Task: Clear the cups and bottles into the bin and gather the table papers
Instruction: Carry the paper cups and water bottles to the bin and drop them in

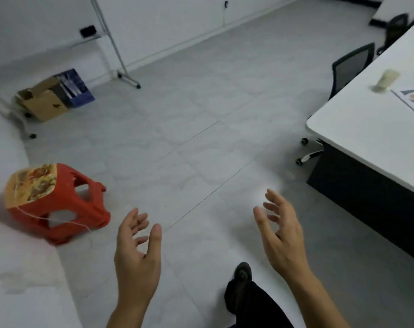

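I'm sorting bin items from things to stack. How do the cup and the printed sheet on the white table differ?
The cup stands up from the table; the printed sheet lies flat on it. The cup is plain pale yellow, though blurred; the sheet is white with orange and dark shapes. The cup shows whole; the sheet is cut by the picture's edge. Both rest on the table, untouched by the left hand or right hand.

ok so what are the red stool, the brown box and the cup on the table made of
Red stool: likely moulded plastic, slightly glossy, with cut-out sides. Brown box: cardboard, matte tan with folded flaps. Cup: pale, maybe paper or plastic; too blurred to tell.
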Demonstrator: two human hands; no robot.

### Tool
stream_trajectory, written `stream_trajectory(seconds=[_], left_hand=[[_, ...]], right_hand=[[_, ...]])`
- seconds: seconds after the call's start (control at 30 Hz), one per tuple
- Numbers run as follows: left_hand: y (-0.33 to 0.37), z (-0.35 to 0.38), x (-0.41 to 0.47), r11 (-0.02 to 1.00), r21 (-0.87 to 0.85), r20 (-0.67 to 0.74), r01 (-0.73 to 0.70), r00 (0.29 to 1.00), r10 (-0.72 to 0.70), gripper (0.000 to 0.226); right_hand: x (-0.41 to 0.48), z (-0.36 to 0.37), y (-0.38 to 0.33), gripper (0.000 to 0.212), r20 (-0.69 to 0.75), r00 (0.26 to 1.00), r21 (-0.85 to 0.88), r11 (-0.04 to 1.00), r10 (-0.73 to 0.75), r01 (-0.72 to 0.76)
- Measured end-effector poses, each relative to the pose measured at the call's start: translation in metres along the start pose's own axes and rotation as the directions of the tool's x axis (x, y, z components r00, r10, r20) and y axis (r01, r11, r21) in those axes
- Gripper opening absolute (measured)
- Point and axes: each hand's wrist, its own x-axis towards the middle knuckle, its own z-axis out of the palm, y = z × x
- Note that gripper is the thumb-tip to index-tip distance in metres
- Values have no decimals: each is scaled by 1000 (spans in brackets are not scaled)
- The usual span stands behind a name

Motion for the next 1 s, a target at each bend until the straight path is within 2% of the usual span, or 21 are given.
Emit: stream_trajectory(seconds=[0.13,0.33,0.43,0.63,0.73,0.83,1.0], left_hand=[[34,90,68,999,-16,106,-50,993,51,50],[93,175,163,993,-84,169,-84,981,97,55],[96,216,218,993,-94,179,-76,980,92,58],[87,318,351,994,-104,286,-43,955,71,46],[108,376,420,992,-113,408,-58,908,100,46],[148,437,478,981,-133,533,-142,824,192,46],[211,546,527,947,-201,705,-249,635,316,45]], right_hand=[[95,-16,23,55,-65,996,14,998,64,-63],[230,-39,12,52,-114,992,-18,999,46,-48],[289,-31,22,52,-128,990,-33,997,58,-63],[414,1,52,47,-179,973,-68,984,149,-163],[480,1,54,49,-259,946,-104,968,194,-228],[529,-14,50,54,-403,890,-109,955,211,-276],[577,-53,64,48,-636,701,54,925,323,-377]])
